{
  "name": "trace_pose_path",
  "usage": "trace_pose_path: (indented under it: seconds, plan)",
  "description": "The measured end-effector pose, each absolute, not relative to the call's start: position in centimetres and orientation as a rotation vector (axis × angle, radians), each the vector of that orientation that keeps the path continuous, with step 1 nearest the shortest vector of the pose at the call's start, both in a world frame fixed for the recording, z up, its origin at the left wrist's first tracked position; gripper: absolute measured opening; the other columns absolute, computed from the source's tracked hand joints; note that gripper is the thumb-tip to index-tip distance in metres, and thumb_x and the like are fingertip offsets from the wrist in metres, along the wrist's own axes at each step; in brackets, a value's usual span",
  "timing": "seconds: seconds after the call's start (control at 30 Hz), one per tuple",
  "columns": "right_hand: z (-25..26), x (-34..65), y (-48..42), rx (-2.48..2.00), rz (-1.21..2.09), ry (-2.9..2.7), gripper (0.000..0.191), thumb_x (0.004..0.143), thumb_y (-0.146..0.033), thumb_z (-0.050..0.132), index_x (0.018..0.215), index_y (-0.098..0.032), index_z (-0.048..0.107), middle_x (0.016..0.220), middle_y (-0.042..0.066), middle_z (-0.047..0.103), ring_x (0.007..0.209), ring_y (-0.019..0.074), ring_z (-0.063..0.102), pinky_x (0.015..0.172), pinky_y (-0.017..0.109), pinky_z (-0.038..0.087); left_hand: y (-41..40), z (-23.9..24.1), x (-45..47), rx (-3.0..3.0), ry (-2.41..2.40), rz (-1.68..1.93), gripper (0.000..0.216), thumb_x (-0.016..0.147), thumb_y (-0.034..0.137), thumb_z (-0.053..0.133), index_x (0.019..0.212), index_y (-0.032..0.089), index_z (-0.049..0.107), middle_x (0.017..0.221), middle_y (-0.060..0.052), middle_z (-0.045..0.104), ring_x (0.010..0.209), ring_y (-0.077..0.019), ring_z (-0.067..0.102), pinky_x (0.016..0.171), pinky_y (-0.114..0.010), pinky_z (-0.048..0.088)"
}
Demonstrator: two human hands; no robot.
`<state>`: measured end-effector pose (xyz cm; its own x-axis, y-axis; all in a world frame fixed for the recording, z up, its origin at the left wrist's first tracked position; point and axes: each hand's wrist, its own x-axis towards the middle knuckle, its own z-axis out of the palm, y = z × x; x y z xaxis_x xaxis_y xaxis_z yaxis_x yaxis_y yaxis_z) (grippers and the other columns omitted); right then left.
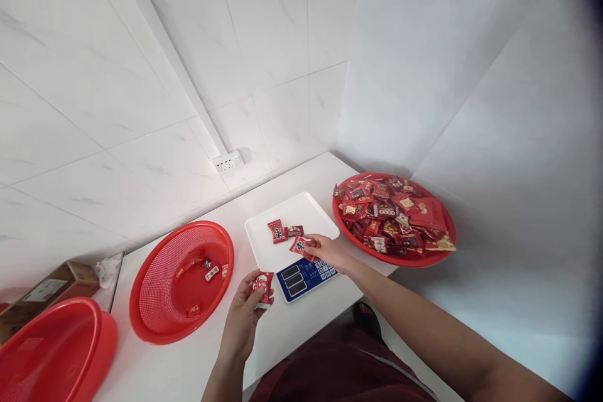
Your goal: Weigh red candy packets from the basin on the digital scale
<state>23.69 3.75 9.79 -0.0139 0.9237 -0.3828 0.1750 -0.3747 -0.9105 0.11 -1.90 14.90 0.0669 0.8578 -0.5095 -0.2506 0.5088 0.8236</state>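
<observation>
- My left hand [242, 320] had its thumb and fingertips closed on one red packet [262, 286], held clear of the table at the scale's 8 o'clock.
- My right hand [330, 251] pinched a second packet [301, 245] at the 5 o'clock edge of the white weighing tray [306, 207]. I could not tell whether it touched the tray.
- Two loose packets [277, 230] lay on the tray towards 9 o'clock.
- The red basket [155, 320], holding a few sweets, sat at the scale's 9 o'clock, and the heaped red platter [400, 262] at 3 o'clock.
- Risk, as I judged it: my right wrist hovered over the keypad [326, 271] and the tray edge, so leaning there could skew the reading. A slack pinch could drop a packet off the tray.
</observation>
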Motion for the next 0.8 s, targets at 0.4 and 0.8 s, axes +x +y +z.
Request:
trace_pose_path:
  seconds: [0.4,0.8]
  plan:
    - [12.4,22.7,-2.6,-1.231,1.77,-1.577,0.032,0.078,-0.041,0.055,0.096,-0.015,0.063,0.084,0.005,0.067,0.071,0.0147,0.06,0.063,0.026,0.046,-4.2,15.0,3.3,0.927,1.099,0.575,0.031,0.062,0.031,0.075,0.085,0.016,0.06,0.073,-0.003,0.063,0.065,-0.0133,0.054,0.062,-0.024,0.04]
    - [12.5,22.4,-4.1,-1.412,1.667,-1.326,0.022,0.072,-0.039,0.058,0.068,-0.017,0.055,0.059,-0.002,0.055,0.051,0.009,0.044,0.051,0.022,0.034,-4.0,13.9,4.5,1.08,1.169,0.582,0.034,0.07,0.048,0.063,0.07,0.016,0.056,0.064,-0.001,0.055,0.057,-0.0117,0.048,0.054,-0.023,0.04]
